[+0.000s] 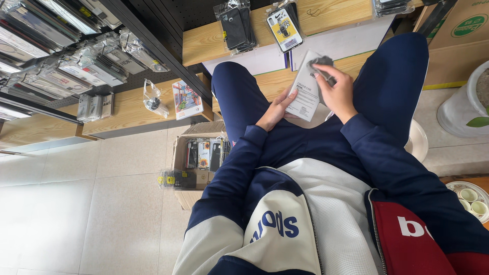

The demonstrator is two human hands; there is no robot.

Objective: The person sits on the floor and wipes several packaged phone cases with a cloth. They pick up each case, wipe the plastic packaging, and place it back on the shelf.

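I sit with my legs in dark blue trousers stretched out in front of me. My left hand (pixel 275 109) holds the lower edge of a flat white packet (pixel 305 94) above my lap. My right hand (pixel 336 91) grips the packet's upper right side and presses a dark grey piece (pixel 322 63) against its top corner. The packet is tilted and carries dark print. Both sleeves are dark blue, over a white, blue and red jacket.
A cardboard box (pixel 196 170) of packaged phone cases stands on the tiled floor at my left. Wooden shelves (pixel 127 109) hold more bagged cases, and racks of them hang at the upper left. A white pot (pixel 461 104) and a tray of small cups (pixel 471 198) are at the right.
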